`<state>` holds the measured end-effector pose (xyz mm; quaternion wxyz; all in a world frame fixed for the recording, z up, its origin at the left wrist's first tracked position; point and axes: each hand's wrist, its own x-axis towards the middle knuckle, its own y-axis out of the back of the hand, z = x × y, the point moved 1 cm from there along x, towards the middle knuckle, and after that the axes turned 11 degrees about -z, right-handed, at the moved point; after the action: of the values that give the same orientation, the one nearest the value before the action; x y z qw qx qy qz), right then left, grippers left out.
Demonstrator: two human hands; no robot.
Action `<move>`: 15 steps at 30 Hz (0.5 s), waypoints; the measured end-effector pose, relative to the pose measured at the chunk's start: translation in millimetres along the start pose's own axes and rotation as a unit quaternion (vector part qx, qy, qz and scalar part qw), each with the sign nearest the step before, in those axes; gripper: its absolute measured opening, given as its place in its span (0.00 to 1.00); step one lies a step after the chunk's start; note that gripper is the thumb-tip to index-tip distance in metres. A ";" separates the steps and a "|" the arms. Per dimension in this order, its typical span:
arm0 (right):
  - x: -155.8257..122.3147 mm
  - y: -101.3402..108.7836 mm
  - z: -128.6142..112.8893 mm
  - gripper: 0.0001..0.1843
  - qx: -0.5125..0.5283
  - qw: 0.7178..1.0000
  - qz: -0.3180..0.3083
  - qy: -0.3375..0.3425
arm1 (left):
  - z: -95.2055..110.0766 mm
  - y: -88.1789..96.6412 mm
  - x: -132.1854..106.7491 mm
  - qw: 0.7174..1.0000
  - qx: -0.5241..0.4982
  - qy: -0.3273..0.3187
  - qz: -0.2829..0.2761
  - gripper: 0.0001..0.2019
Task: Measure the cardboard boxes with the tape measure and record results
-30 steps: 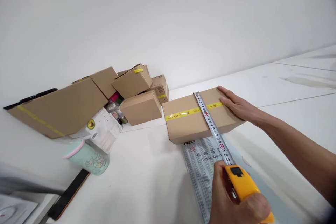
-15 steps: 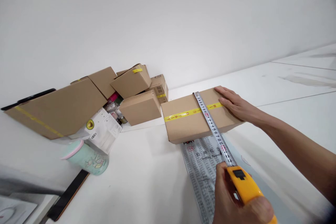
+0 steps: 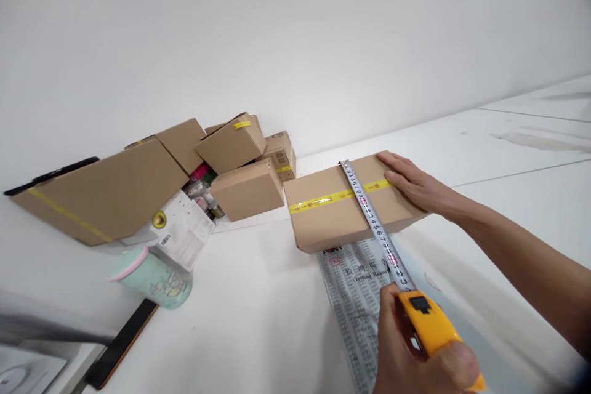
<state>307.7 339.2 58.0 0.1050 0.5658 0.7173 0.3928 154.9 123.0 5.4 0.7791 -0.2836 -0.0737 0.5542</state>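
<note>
My right hand (image 3: 410,183) grips the right end of a cardboard box (image 3: 323,228), its fingers lying over the top face and far edge. Yellow printed tape runs along the box's top. Across the box's short side lies the metal blade of a tape measure (image 3: 429,326), its end hook at the far edge. My left hand (image 3: 406,351) is closed around the yellow case, thumb on top, near the bottom of the view. Under the blade and partly under the box is a grey printed plastic bag (image 3: 355,314) with "Testing Report" on it.
Several cardboard boxes (image 3: 247,194) are stacked against the wall at the left. Nearer stand a white carton (image 3: 184,231) with an avocado picture and a mint tumbler (image 3: 157,280) with a pink rim. A black strip (image 3: 122,345) lies along the table's left edge.
</note>
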 end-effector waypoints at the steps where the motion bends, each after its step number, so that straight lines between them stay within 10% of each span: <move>1: 0.2 -0.1 0.0 0.33 0.000 1.000 -0.001 -0.003 | -0.3 0.1 0.6 1.000 -0.003 -0.006 -0.007 0.35; 15: 2.2 -2.3 4.6 0.32 0.018 1.000 0.003 -0.001 | 7.3 -5.8 -0.7 0.995 -0.069 -0.031 -0.071 0.35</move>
<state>308.0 343.1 54.0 0.0941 0.5699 0.7228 0.3794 156.3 123.6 14.6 0.7924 -0.3131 -0.1559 0.4997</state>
